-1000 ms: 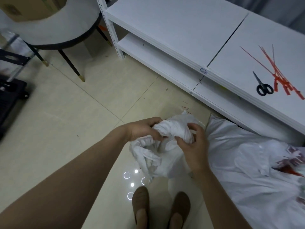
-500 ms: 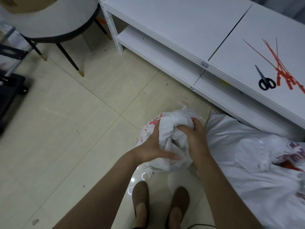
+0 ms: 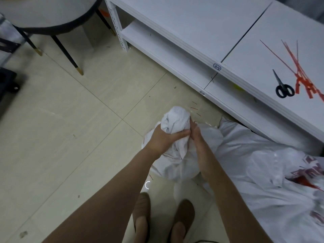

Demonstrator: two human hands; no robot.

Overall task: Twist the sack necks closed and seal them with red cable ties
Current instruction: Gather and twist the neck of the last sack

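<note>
On the pale tiled floor [image 3: 70, 137] in front of the white metal shelving unit [image 3: 192, 23], the left hand [image 3: 161, 140] wraps round the bunched neck [image 3: 176, 120] of a white woven sack [image 3: 175, 167]. Its fingers curl across the near side of the gathered cloth. The right hand [image 3: 199, 144] presses in from the shelf side and grips the same neck just below the crumpled tuft, its fingers curled out of sight behind the fabric. The two hands touch, and the tuft stands up above them. No tie is round the neck. The sack's body bulges beneath the hands and rests on the floor a little out from the shelf's bottom rail.

A pair of brown slip-on shoes [image 3: 142, 213] stands on the tiles on the side of the sack away from the shelf. A second white sack with red print [image 3: 254, 181] lies slumped along the foot of the shelf's right half. A few short red offcuts [image 3: 194, 108] lie on the tiles close to the bottom rail.

Up on the shelf's top board, toward its right end, the red plastic cable ties [image 3: 301, 81] lie in a loose fan. Black-handled scissors [image 3: 284, 88] lie on the same board, near its front edge. A small label reading 2-2 [image 3: 217, 67] sits on that edge. Past the shelf's left end stands a round grey seat on black legs with brass tips [image 3: 43, 13].
</note>
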